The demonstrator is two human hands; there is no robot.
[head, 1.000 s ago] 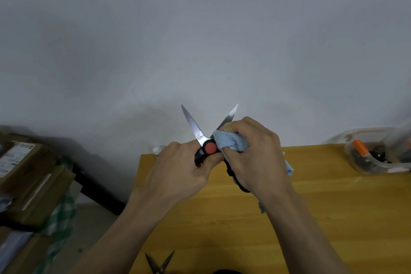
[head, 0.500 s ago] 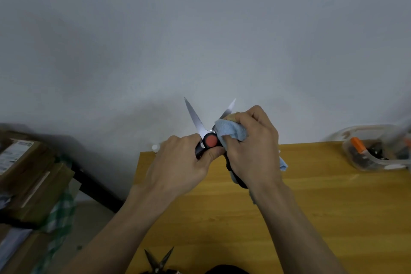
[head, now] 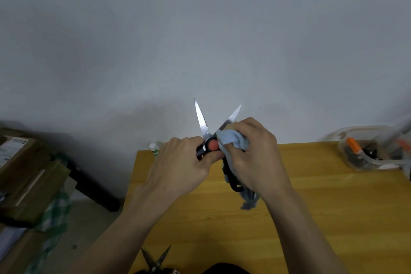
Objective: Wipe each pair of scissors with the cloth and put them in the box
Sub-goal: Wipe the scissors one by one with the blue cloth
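Observation:
I hold black-handled scissors (head: 201,124) with a red pivot above the wooden table (head: 311,202), blades spread apart and pointing up. My left hand (head: 182,167) grips one handle just below the pivot. My right hand (head: 255,158) presses a light blue cloth (head: 231,140) around the base of the right blade; a cloth end hangs below the wrist. A clear plastic box (head: 367,151) with orange-handled scissors inside sits at the table's far right. Another open pair of scissors (head: 155,260) lies at the table's near edge.
Just past the table's far left corner stands a small white bottle (head: 153,148). Cardboard boxes (head: 26,176) and a green checked cloth are stacked on the floor to the left. A grey wall rises behind the table.
The scissors have tilted so the left blade stands more upright. My right hand with the cloth has stayed near the base of the right blade.

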